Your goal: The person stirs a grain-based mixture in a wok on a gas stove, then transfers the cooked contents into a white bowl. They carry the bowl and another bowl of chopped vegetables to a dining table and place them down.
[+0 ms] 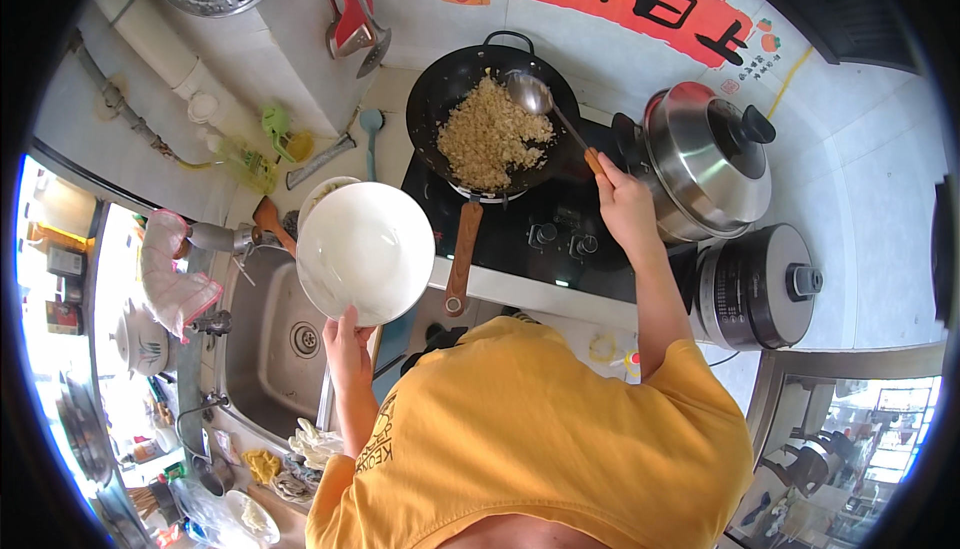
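Note:
My left hand (350, 342) grips the near rim of a white bowl (367, 252), whose visible inside holds no food. The bowl is held up beside the wok, overlapping the corner of the sink in view. In my right hand (624, 200) is the wooden handle of a metal ladle (531, 93). The ladle's head rests at the right edge of a heap of fried rice (487, 132). That rice lies in a black wok (425, 117) on the cooktop, with the wok's wooden handle (465, 256) pointing towards me.
Right of the wok stand a lidded steel pot (697, 159) and an electric pressure cooker (757, 286). A steel sink (281, 346) lies at the left. Behind the bowl are a partly hidden dish (326, 187), a wooden spatula (274, 225) and a blue brush (371, 132). Utensils (352, 23) hang on the wall.

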Tool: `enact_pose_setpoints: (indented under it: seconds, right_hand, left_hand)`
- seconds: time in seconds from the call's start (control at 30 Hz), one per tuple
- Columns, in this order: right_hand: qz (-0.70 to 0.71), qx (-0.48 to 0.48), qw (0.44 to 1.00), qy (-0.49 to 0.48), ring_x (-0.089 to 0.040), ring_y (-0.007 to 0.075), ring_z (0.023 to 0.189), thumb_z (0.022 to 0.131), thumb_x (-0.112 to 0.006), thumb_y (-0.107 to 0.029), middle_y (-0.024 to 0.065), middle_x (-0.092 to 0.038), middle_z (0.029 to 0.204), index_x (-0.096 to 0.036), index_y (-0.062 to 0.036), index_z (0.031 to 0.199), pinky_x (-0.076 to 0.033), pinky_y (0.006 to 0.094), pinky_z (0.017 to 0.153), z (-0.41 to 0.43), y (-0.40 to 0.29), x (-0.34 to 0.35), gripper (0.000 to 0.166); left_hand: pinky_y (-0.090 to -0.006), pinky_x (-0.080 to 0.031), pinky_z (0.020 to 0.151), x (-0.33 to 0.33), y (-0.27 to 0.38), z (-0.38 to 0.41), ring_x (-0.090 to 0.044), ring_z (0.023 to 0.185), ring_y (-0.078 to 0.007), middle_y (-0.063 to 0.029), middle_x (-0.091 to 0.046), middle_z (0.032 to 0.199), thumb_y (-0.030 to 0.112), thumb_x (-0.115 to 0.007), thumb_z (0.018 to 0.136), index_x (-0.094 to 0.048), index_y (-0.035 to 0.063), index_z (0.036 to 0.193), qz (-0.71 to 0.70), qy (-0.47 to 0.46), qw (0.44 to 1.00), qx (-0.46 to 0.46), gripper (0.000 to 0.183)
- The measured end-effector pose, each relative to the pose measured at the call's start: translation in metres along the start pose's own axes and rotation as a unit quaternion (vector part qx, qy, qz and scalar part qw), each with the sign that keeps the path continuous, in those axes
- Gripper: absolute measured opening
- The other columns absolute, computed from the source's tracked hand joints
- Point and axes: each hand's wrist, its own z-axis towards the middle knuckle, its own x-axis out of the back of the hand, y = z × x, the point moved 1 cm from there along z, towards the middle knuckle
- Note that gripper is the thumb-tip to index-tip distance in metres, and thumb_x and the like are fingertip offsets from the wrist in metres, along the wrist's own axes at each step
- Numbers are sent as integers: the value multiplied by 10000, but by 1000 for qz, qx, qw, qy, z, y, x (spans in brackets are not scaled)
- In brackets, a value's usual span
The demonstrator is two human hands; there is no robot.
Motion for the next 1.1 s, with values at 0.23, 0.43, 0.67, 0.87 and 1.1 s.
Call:
enact_pose_setpoints:
  seconds: [0.23, 0.43, 0.67, 0.87, 1.1]
  right_hand:
    - [149, 18, 987, -52, -640, 365, 817, 864, -610, -161, 206, -654, 920, -614, -134, 1203, -508, 443, 707, 18, 17, -68, 339]
    - [50, 36, 985, -159, -642, 320, 866, 837, -631, -112, 149, -669, 993, -620, -169, 1215, -510, 383, 738, -21, -41, 56, 382]
    - [56, 80, 993, -67, -608, 331, 678, 802, -673, -147, 126, -592, 749, -631, -233, 1200, -501, 406, 623, -21, 6, 8, 409]
    - [-31, 10, 999, 40, -608, 344, 676, 844, -621, -143, 140, -564, 752, -573, -178, 1264, -506, 439, 624, -8, -16, -27, 424]
    - [198, 25, 979, -35, -625, 371, 804, 863, -605, -103, 181, -658, 897, -543, -75, 1277, -513, 405, 737, -11, 2, -40, 420]
  left_hand:
    - [-308, -578, 762, 3, -2, 4, -668, 860, -208, -159, -631, 1036, 84, -518, 926, -505, -89, 1096, 13, -4, 1000, 4, 243]
    - [-302, -578, 754, 8, 6, -7, -666, 858, -200, -138, -635, 1026, 86, -518, 920, -509, -80, 1112, 9, 34, 999, -6, 253]
    - [-310, -574, 786, 8, 7, -11, -665, 890, -206, -140, -627, 1073, 82, -514, 917, -509, -72, 1132, 17, 24, 999, -12, 265]
    - [-315, -575, 792, -8, 12, -10, -666, 895, -209, -143, -625, 1088, 85, -506, 926, -504, -71, 1152, 12, -3, 1000, -11, 275]
    - [-321, -575, 801, -15, 7, -11, -664, 906, -216, -153, -622, 1080, 86, -505, 925, -489, -93, 1161, 7, -10, 1000, -6, 295]
